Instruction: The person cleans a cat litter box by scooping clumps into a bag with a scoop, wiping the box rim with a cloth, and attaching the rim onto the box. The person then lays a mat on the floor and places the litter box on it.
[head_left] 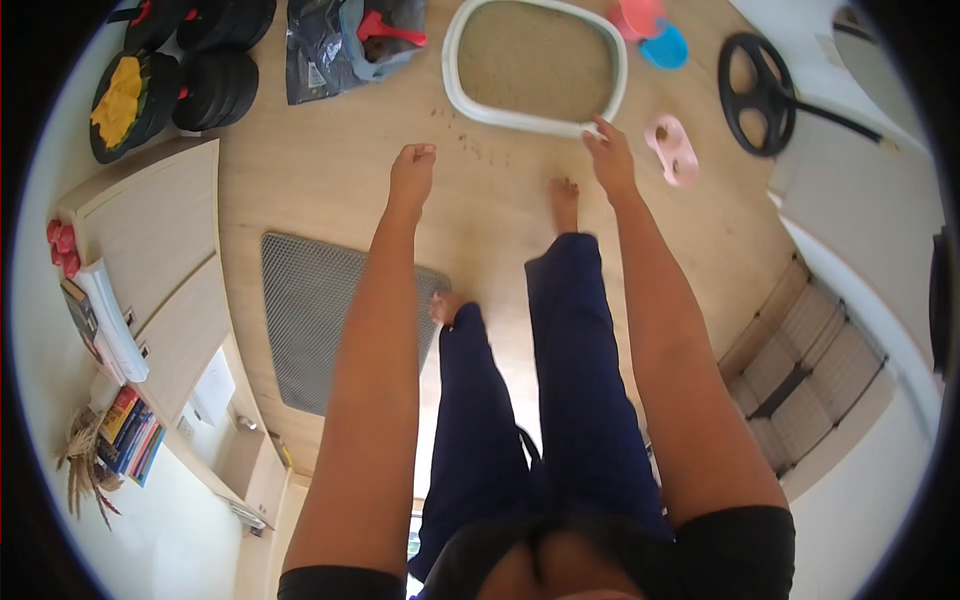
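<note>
A white-rimmed litter tray (452, 72) filled with brownish litter sits on the wooden floor at the top of the view. My right hand (610, 158) is at its lower right corner, fingers parted and fingertips overlapping the rim; whether they touch it I cannot tell. To the left, my left hand (412, 178) hovers over the floor with its fingers curled in, and nothing shows in it. Dark litter crumbs (478, 150) lie scattered between this hand and the tray. Further up, a red scoop (390, 32) rests on an open grey plastic bag (325, 60).
A pink double bowl (672, 150) lies right of my right hand, with pink and blue tubs (664, 46) above it. A grey mat (315, 320) is by my foot. Dumbbells (215, 90) and a cabinet (150, 225) line the left; a black wheel-shaped base (735, 118) stands right.
</note>
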